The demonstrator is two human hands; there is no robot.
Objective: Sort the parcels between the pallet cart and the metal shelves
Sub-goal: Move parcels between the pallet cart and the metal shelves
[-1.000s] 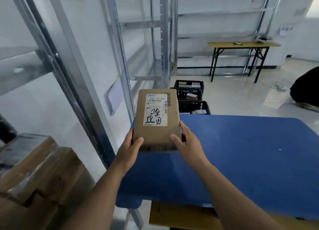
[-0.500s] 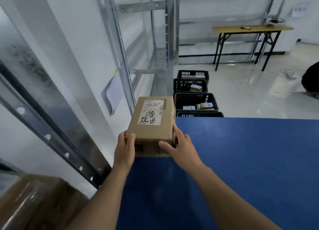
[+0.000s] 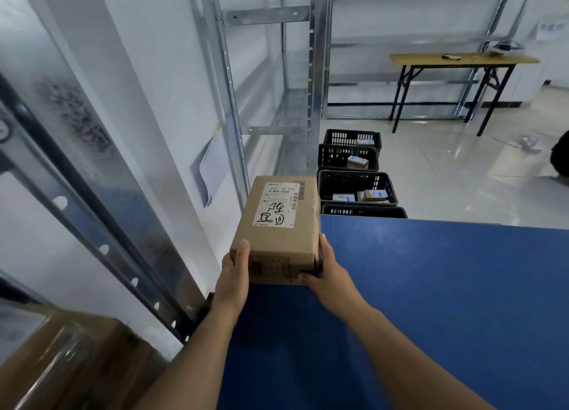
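A single wide-angle camera worn on the person's head looks forward and down, close over the forearms and the blue counter [image 3: 431,302]. Its view bends at the edges, taking in the shelves [image 3: 268,70] on the left and, farther off, the crates [image 3: 354,181] and floor [image 3: 462,175] ahead.

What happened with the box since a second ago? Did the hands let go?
No. The cardboard box has been carried forward and a little left, to the far left corner of the blue surface, nearer the metal shelves. The left hand and right hand still grip its near corners. The black crates stayed put.
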